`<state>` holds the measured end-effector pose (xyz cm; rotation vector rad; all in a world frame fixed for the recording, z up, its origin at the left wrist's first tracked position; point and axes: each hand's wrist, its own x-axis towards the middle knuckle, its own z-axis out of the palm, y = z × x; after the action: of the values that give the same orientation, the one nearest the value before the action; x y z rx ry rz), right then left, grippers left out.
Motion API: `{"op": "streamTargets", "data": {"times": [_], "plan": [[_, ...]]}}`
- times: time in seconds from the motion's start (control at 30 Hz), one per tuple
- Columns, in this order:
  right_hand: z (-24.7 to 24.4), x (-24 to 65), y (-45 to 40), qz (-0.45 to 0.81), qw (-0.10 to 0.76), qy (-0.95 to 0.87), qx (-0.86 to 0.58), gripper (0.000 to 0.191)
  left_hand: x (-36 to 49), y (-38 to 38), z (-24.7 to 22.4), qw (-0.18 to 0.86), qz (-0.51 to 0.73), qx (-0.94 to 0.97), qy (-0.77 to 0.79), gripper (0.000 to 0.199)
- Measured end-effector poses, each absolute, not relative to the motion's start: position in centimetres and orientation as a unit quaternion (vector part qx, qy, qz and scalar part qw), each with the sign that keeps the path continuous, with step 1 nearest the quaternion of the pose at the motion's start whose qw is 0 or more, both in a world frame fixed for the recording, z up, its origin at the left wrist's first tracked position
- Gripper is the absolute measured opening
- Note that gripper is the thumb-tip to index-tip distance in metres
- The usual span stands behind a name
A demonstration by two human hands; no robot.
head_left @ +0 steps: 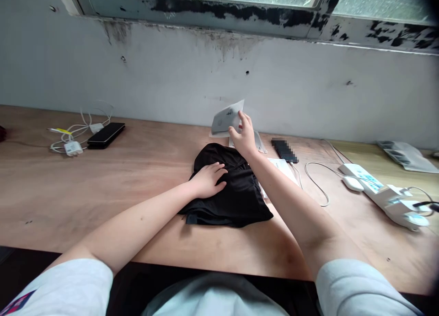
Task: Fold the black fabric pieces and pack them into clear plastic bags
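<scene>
A black garment (238,201) is being held flat beneath the open, palm-down left hand (208,180), while a grey packet (224,118) is being pinched upright between the right hand's (244,135) partly closed fingers.

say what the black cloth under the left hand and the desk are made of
The black cloth looks like thin synthetic fabric, softly sheened along its folds. The desk top looks like bare plywood or wood, with visible grain and a low sheen.
</scene>
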<state>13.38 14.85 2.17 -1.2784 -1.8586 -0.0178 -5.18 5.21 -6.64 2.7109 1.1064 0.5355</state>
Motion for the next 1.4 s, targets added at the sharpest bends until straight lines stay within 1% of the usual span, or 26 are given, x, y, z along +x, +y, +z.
{"op": "streamTargets", "data": {"times": [0.07,0.13,0.17,0.23,0.3,0.33,0.37,0.4,0.47,0.53,0.57,0.63,0.67,0.73,0.8,0.9,1.0,1.17,1.27,1.4], "plan": [[2.4,14.1,12.2,-0.042,0.446,-0.738,-0.505,0.072,-5.4,6.0,-6.6,0.127,0.221,0.892,0.373,0.041],[1.7,14.8,9.3,-0.083,0.428,-0.756,-0.487,0.073,-5.6,6.7,-6.5,0.197,0.308,0.846,0.389,0.038],[1.1,15.1,7.9,-0.100,0.404,-0.775,-0.475,0.073,-5.7,7.0,-6.5,0.237,0.360,0.811,0.397,0.038],[-0.6,15.3,5.5,-0.105,0.312,-0.838,-0.434,0.070,-6.0,7.5,-6.5,0.317,0.445,0.737,0.399,0.042],[-2.5,15.1,4.0,-0.088,0.227,-0.882,-0.403,0.066,-6.4,7.9,-6.7,0.382,0.483,0.686,0.387,0.049],[-3.4,14.9,3.5,-0.076,0.200,-0.895,-0.392,0.063,-6.6,8.1,-6.9,0.403,0.489,0.673,0.382,0.051],[-4.2,14.7,3.3,-0.066,0.191,-0.899,-0.388,0.059,-6.7,8.3,-7.1,0.413,0.492,0.665,0.381,0.053],[-4.8,14.5,3.2,-0.056,0.197,-0.896,-0.393,0.055,-6.8,8.5,-7.3,0.408,0.495,0.662,0.387,0.056],[-5.5,14.2,3.3,-0.044,0.234,-0.877,-0.418,0.044,-6.8,8.8,-7.6,0.350,0.509,0.665,0.420,0.062],[-5.7,14.2,3.5,-0.049,0.262,-0.855,-0.444,0.033,-6.9,8.7,-7.5,0.246,0.521,0.673,0.463,0.061],[-5.7,14.2,3.5,-0.057,0.264,-0.849,-0.453,0.030,-6.9,8.4,-7.3,0.188,0.518,0.684,0.478,0.055],[-5.7,14.4,3.6,-0.075,0.258,-0.839,-0.473,0.030,-6.9,7.6,-6.6,0.090,0.480,0.735,0.470,0.040],[-5.7,14.5,3.6,-0.080,0.255,-0.832,-0.485,0.032,-6.8,7.1,-6.2,0.058,0.447,0.774,0.445,0.036],[-5.9,14.6,3.5,-0.077,0.257,-0.821,-0.504,0.036,-6.6,6.2,-5.6,0.024,0.370,0.849,0.376,0.038],[-6.0,14.6,3.5,-0.059,0.260,-0.825,-0.498,0.039,-6.2,5.7,-5.4,0.017,0.317,0.888,0.332,0.042],[-6.2,14.4,3.5,-0.030,0.259,-0.851,-0.457,0.038,-5.8,5.9,-5.9,0.025,0.301,0.891,0.339,0.035],[-6.2,14.4,3.5,-0.023,0.261,-0.865,-0.428,0.037,-5.9,6.7,-6.6,0.039,0.320,0.884,0.339,0.033],[-5.8,14.4,3.3,-0.060,0.256,-0.868,-0.421,0.035,-6.5,7.4,-6.9,0.060,0.377,0.868,0.317,0.034],[-5.5,14.3,3.1,-0.076,0.254,-0.861,-0.434,0.035,-6.6,7.3,-6.8,0.081,0.408,0.856,0.306,0.033],[-5.2,14.2,3.1,-0.086,0.276,-0.833,-0.471,0.035,-6.3,6.8,-6.3,0.107,0.448,0.832,0.310,0.032]]}}
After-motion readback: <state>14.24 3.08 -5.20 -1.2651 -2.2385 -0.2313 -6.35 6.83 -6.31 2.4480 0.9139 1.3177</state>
